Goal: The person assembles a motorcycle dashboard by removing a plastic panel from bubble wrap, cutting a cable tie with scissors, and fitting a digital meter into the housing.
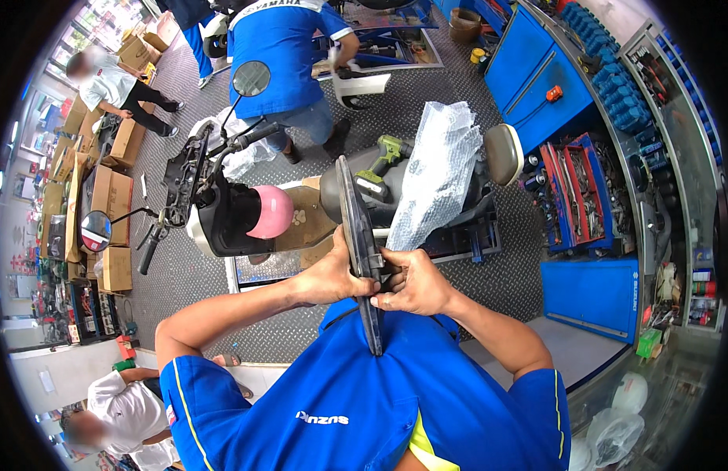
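Observation:
A long, dark plastic panel, seen almost edge-on, stands in front of my chest with its lower end against my shirt. My left hand grips its left face and near edge, thumb pressed on the edge. On the other face, the curled fingers of my right hand hold the panel near a small raised part; some fingertips are hidden. Just beyond it is a scooter with a pink, rounded helmet-like thing behind its front. A green cordless drill and bubble wrap lie on the seat.
A co-worker in a blue shirt bends beyond the scooter, near a white panel. Blue cabinets and a red-and-blue toolbox stand right. Cardboard boxes line the left; two more people are on that side.

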A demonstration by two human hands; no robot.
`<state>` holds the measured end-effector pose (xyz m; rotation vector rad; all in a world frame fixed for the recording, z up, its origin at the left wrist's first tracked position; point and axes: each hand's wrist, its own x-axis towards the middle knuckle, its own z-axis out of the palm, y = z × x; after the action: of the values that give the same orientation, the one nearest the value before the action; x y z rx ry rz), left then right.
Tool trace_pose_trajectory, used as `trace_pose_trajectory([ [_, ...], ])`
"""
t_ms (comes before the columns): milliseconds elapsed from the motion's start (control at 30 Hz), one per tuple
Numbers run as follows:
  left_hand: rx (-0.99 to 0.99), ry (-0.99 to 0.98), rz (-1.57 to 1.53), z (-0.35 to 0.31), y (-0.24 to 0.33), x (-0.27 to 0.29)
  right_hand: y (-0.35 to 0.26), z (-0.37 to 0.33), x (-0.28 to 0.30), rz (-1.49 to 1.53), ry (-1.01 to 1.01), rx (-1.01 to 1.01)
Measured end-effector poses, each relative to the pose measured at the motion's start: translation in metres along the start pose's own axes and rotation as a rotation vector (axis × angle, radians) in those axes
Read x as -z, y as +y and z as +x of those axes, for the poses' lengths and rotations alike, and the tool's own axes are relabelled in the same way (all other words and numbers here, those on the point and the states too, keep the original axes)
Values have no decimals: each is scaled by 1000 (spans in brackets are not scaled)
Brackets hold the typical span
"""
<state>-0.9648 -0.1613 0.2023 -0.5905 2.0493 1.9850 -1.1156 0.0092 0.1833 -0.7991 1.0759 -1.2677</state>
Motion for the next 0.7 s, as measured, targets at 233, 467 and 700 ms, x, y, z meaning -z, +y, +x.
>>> trace_pose_trajectory([
  [233,-33,-9,64,-3,-6,3,0,1,2,-21,-6,-31],
  [467,-86,-38,120,-3,-20,10,-1,3,0,-41,-5,-31],
  [700,-29,-43,68,-6,-14,9,7,6,2,-39,-8,-28],
])
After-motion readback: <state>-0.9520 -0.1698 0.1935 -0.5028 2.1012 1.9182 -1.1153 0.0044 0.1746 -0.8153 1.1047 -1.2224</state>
